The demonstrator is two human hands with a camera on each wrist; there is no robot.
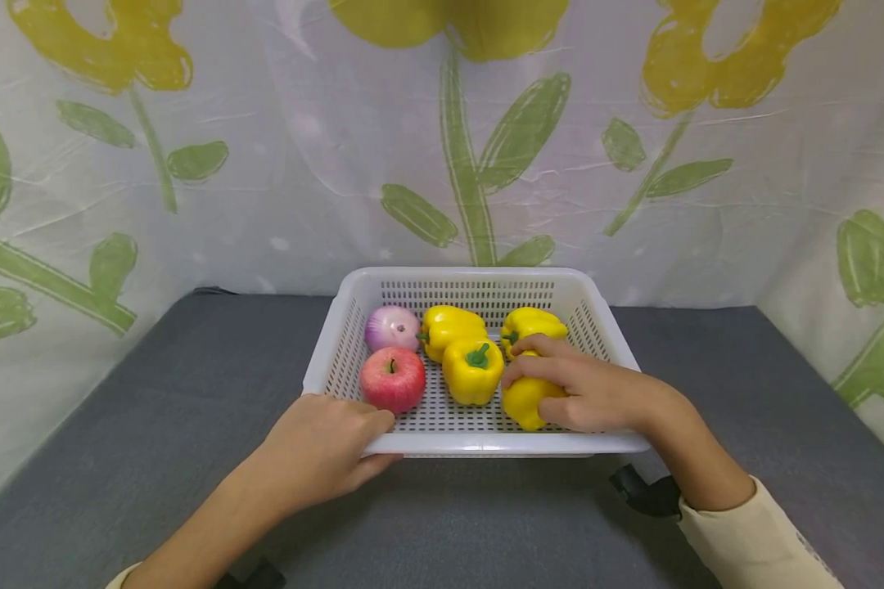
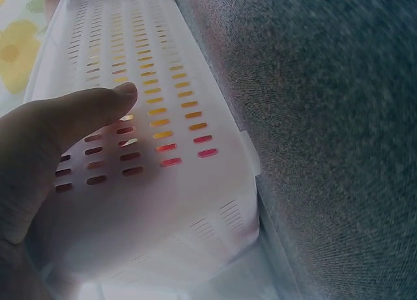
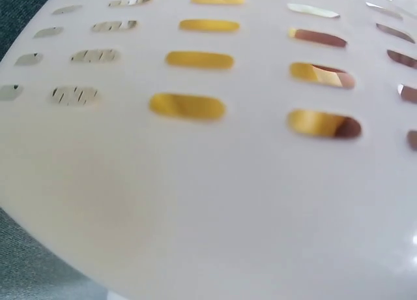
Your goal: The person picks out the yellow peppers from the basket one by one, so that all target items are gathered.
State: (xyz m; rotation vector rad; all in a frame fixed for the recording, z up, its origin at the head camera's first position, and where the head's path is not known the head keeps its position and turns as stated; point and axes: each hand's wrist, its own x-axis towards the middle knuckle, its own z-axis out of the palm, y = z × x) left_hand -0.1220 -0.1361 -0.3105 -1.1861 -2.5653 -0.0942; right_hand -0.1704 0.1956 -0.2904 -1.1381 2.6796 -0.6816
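Observation:
A white slotted plastic basket (image 1: 479, 444) holds a red apple (image 1: 392, 379), a purple onion (image 1: 393, 328) and several yellow bell peppers. My left hand (image 1: 324, 446) grips the basket's near left corner, fingers over the rim. In the left wrist view its thumb (image 2: 98, 111) lies against the slotted outer wall (image 2: 182, 189). Inside the basket at the near right, my right hand (image 1: 585, 388) holds a yellow bell pepper (image 1: 521, 402) with curled fingers. Another yellow pepper (image 1: 534, 323) sits just behind that hand. Through slots in the right wrist view, yellow pepper (image 3: 189, 107) shows; the basket wall hides most of the hand.
Two more yellow peppers, one upright (image 1: 473, 372) and one behind it (image 1: 451, 329), lie mid-basket. The basket stands on a dark grey table (image 1: 191, 393), near a white cloth backdrop (image 1: 324, 196) with printed yellow flowers. A black strap piece (image 1: 648, 493) is at my right wrist.

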